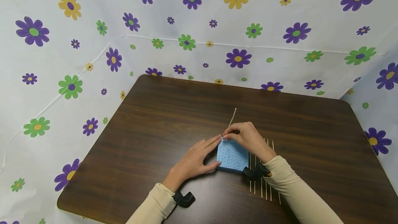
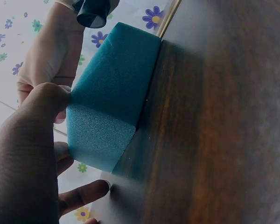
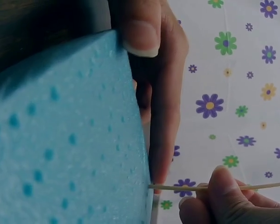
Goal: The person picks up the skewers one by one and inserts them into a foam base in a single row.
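A light blue foam block [image 1: 231,156] dotted with small holes lies flat on the table. My left hand [image 1: 194,160] rests along its left side, fingers extended, with the index fingertip at the far left corner and the thumb at the near left corner. Between thumb and fingers my right hand [image 1: 248,139] pinches a thin wooden skewer [image 1: 232,117]. In the right wrist view the skewer [image 3: 266,185] has its end right at the edge of the block's dotted face. The left wrist view shows the block's plain side [image 2: 107,79] with a left fingertip against it.
Several more wooden skewers [image 1: 271,186] lie side by side on the dark wood table [image 1: 155,120], right of the block and partly under my right forearm. A white flower-patterned sheet [image 1: 202,16] hangs behind the table and along its sides.
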{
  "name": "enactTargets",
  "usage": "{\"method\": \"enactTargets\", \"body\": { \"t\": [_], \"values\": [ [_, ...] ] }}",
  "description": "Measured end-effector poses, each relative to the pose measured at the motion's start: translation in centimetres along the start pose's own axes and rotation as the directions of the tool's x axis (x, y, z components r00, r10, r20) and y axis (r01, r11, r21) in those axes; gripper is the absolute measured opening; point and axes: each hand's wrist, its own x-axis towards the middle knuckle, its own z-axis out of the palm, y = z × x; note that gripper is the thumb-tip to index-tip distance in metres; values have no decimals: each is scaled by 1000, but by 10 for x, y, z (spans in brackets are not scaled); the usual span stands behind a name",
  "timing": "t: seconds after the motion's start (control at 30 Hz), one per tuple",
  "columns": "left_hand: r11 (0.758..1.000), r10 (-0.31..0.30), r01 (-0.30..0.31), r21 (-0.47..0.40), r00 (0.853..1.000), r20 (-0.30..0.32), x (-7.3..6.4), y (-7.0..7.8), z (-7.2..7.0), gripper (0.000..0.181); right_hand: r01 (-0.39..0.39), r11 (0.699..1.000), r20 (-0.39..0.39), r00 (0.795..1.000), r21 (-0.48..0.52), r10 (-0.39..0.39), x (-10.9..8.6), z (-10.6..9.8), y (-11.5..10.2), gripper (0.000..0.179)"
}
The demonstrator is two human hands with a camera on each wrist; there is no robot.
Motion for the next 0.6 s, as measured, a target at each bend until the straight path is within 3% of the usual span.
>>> {"method": "enactTargets", "body": {
  "t": [0.37,0.47,0.6],
  "values": [
    [1000,7,-7,-9,1000,-4,0,3,0,78,-13,999,14,1000,-38,14,-5,2,0,4],
    [1000,4,-4,-4,1000,-4,-1,2,1,78,-40,999,42,998,-29,41,-9,1,0,19],
    [1000,14,-14,4,1000,-14,1,2,1,78,-105,994,24,994,-16,105,-18,-10,5,31]
  ]
}}
